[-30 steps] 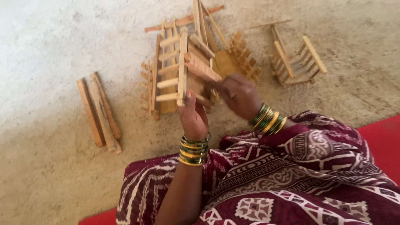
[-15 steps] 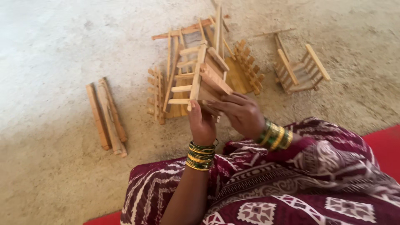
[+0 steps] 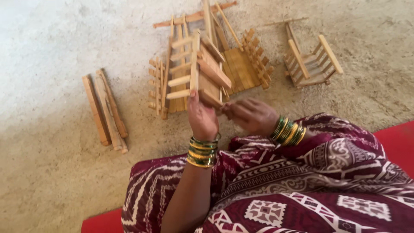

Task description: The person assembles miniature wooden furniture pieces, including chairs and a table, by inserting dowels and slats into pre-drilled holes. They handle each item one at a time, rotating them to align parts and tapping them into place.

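Centre frame: left hand (image 3: pixel 202 118) and right hand (image 3: pixel 252 115), grips closed on wooden slat frame (image 3: pixel 196 69), now raised further off the floor (image 3: pixel 51 181).

A sandy, rough floor (image 3: pixel 51 181) carries everything. To the left lies a bundle of loose wooden slats (image 3: pixel 105 110), side by side. Further up sits a heap of slatted wooden pieces (image 3: pixel 241 64), some flat, some leaning on each other. Apart to the right rests a small wooden frame (image 3: pixel 312 60). A red mat (image 3: pixel 399 138) covers the near edge.
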Demonstrator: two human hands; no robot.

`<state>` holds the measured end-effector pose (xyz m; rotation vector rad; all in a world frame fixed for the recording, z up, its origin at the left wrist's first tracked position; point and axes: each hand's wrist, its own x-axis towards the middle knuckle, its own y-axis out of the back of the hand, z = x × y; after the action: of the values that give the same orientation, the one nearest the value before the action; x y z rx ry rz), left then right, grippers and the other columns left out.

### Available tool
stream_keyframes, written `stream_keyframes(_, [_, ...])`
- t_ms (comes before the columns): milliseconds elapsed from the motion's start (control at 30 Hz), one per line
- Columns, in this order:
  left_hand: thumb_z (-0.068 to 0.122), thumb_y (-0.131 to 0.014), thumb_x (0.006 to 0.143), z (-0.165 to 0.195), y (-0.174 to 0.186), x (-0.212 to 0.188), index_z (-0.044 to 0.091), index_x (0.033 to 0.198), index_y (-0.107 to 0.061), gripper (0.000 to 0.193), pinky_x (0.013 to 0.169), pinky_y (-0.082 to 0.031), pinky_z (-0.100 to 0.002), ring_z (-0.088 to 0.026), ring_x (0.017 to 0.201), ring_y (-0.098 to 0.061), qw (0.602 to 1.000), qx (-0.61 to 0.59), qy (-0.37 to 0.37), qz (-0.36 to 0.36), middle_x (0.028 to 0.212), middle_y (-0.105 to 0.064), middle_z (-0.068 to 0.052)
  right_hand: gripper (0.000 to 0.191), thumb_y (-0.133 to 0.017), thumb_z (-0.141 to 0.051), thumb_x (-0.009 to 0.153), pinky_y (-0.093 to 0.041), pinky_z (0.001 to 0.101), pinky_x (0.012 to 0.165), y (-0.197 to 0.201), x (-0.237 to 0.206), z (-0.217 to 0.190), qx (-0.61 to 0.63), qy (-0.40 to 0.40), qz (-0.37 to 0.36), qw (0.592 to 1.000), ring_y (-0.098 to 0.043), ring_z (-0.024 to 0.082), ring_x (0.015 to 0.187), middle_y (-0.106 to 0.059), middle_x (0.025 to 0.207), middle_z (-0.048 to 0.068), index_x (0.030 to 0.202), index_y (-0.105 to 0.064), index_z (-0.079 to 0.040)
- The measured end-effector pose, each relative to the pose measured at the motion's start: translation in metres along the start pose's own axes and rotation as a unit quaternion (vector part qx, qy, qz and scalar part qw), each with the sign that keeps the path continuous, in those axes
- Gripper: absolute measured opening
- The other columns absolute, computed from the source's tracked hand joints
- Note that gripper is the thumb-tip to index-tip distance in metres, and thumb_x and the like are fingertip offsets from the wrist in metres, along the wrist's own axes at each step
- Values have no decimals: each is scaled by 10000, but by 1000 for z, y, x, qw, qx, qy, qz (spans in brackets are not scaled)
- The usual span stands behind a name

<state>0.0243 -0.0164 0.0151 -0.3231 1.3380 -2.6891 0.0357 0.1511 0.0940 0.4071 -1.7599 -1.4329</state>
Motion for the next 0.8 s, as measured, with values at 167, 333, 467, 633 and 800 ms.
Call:
stream_keyframes(167, [271,-562,1030,3,-3,2,59,1121,-631,241,1013,-557,-415,-222,1138,-653,999,-37,-33,14,1147,-687,-107,114,-711,-80,964,-563,290,561,-32,-5,21,147,-141,225,953,-674,154,669,-738,890,105,1047,-762,-21])
stream_keyframes(333, [237,-590,1038,8,-9,0,73,1087,-648,181,962,-539,-480,-254,1095,-656,996,-78,-38,-26,1123,-700,-108,76,-694,-67,987,-603,210,653,-59,-16,7,260,-92,223,935,-714,136,784,-741,990,89,1043,-732,-32])
stream_keyframes(467, [250,-587,1028,10,-12,1,64,1083,-644,202,1050,-511,-493,-260,1134,-657,997,-74,-19,4,1149,-699,-118,67,-752,-60,936,-512,265,458,-56,-21,16,174,-235,146,945,-678,154,585,-774,862,83,975,-806,-72])
stream_keyframes(633, [283,-586,995,9,-17,-1,48,1136,-642,279,1075,-497,-477,-260,1190,-643,998,-56,-5,3,1199,-689,-133,64,-734,-36,949,-589,315,698,-45,-16,47,144,-107,274,945,-705,187,850,-731,1003,96,1008,-757,-46])
stream_keyframes(800, [242,-593,1028,9,-16,-2,46,1212,-630,271,1073,-480,-474,-245,1219,-594,994,-108,-2,7,1253,-651,-106,92,-707,-14,945,-613,301,716,-47,-10,53,206,-215,219,929,-729,182,886,-747,994,82,956,-772,-78])
